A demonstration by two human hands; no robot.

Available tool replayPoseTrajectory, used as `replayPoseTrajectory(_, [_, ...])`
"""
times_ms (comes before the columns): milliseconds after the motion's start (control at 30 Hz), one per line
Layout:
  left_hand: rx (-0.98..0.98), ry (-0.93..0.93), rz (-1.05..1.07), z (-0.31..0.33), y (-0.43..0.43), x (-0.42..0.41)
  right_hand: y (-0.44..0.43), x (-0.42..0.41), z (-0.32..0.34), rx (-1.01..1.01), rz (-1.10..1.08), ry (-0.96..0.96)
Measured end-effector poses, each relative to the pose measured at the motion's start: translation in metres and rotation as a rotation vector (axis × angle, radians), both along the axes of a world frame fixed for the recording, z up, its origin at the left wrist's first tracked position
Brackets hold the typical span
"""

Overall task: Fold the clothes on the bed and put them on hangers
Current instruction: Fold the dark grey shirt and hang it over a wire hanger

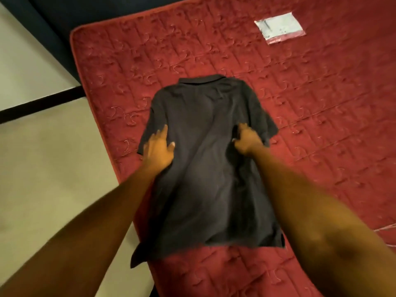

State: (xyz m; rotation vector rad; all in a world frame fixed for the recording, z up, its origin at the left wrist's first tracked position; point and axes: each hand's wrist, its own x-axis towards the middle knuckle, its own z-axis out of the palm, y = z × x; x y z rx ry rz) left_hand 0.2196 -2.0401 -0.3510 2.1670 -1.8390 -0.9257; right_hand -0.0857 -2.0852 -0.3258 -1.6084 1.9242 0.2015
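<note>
A dark grey polo shirt lies spread back-side up on the red quilted mattress, collar pointing away from me. My left hand lies flat on the shirt near its left sleeve, fingers straight. My right hand presses on the shirt beside the right sleeve, where the cloth bunches a little; its fingers look bent, and blur hides whether they pinch the fabric. No hanger is in view.
A clear plastic packet with a white label lies on the mattress at the far right. The mattress edge runs along the left, with pale floor beyond it and a dark wall at the top left.
</note>
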Motion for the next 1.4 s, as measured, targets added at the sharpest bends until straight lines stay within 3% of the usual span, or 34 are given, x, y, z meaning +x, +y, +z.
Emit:
replayPoseTrajectory(133, [0.072, -0.073, 0.022, -0.01, 0.103, -0.003, 0.083, -0.001, -0.023, 0.098, 0.122, 0.095])
replayPoseTrajectory(233, [0.042, -0.104, 0.069, -0.014, 0.159, -0.011, 0.135, -0.017, -0.038, -0.045, 0.138, 0.112])
replayPoseTrajectory(500, [-0.098, -0.205, 0.357, -0.024, 0.224, -0.051, 0.224, -0.054, -0.095, -0.601, -0.199, -0.02])
replayPoseTrajectory(633, [-0.069, -0.36, 0.476, -0.031, 0.243, -0.076, 0.226, -0.069, -0.099, -0.567, -0.316, 0.09])
replayPoseTrajectory(700, [-0.054, -0.366, 0.522, -0.03, 0.251, -0.083, 0.226, -0.084, -0.094, -0.536, -0.32, 0.04])
replayPoseTrajectory(800, [-0.066, -0.235, 0.563, -0.021, 0.263, -0.087, 0.231, -0.105, -0.098, -0.487, -0.272, -0.213])
replayPoseTrajectory(933, [-0.263, 0.164, 0.732, 0.003, 0.292, -0.097, 0.262, -0.13, -0.069, -0.454, -0.429, -0.983])
replayPoseTrajectory(1000, [-0.328, 0.411, 0.807, 0.018, 0.309, -0.096, 0.276, -0.145, -0.052, -0.433, -0.531, -1.217])
replayPoseTrajectory(1067, [-0.312, 0.634, 0.854, 0.031, 0.332, -0.092, 0.296, -0.163, -0.036, -0.4, -0.569, -1.288])
replayPoseTrajectory(1133, [-0.193, 0.742, 0.808, 0.039, 0.369, -0.089, 0.322, -0.186, -0.021, -0.265, -0.567, -1.307])
replayPoseTrajectory(1267, [0.344, 0.636, 0.66, 0.016, 0.455, -0.091, 0.396, -0.221, -0.026, 0.041, -0.423, -0.831])
replayPoseTrajectory(1333, [0.335, 0.61, 0.681, -0.001, 0.48, -0.088, 0.413, -0.224, -0.039, 0.059, -0.444, -0.786])
replayPoseTrajectory(1400, [0.189, 0.625, 0.732, -0.011, 0.494, -0.091, 0.413, -0.225, -0.047, -0.034, -0.475, -0.792])
